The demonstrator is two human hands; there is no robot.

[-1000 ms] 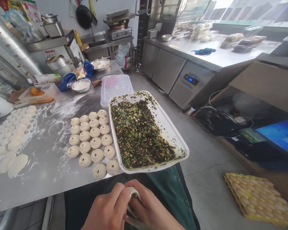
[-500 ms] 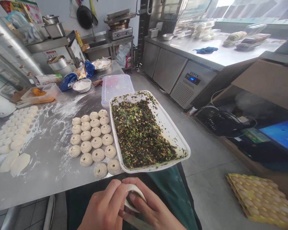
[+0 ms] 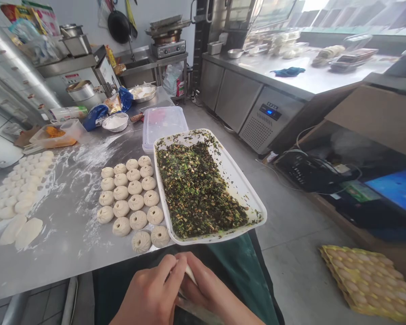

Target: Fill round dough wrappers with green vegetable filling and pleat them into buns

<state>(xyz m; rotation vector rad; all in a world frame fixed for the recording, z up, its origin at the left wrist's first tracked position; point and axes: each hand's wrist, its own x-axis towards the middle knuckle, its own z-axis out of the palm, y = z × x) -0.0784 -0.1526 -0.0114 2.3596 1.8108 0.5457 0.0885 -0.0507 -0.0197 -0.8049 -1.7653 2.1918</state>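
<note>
Below the table's front edge, my left hand (image 3: 150, 286) and my right hand (image 3: 211, 286) meet around a bun (image 3: 191, 274). Only a pale sliver of its dough shows; fingers cover the rest. The left fingers pinch at the rim, while the right hand cups the far side. A flat, pale strip (image 3: 196, 311) lies under my right palm, too blurred to name. Just beyond my hands stands a white tub (image 3: 238, 180) of chopped green filling (image 3: 199, 189). To its left, pleated buns (image 3: 135, 201) sit in rows on the steel table (image 3: 71, 253).
Flattened dough rounds (image 3: 29, 232) and many small dough pieces (image 3: 23, 185) lie at the left. Behind the tub is a plastic lid (image 3: 164, 124); a bowl of flour (image 3: 115, 122) stands nearby. A yellow egg tray (image 3: 372, 282) sits low at the right.
The dough's open mouth, visible before, is now mostly covered. My right fingers have closed in over it, and my right thumb has gone out of sight.
</note>
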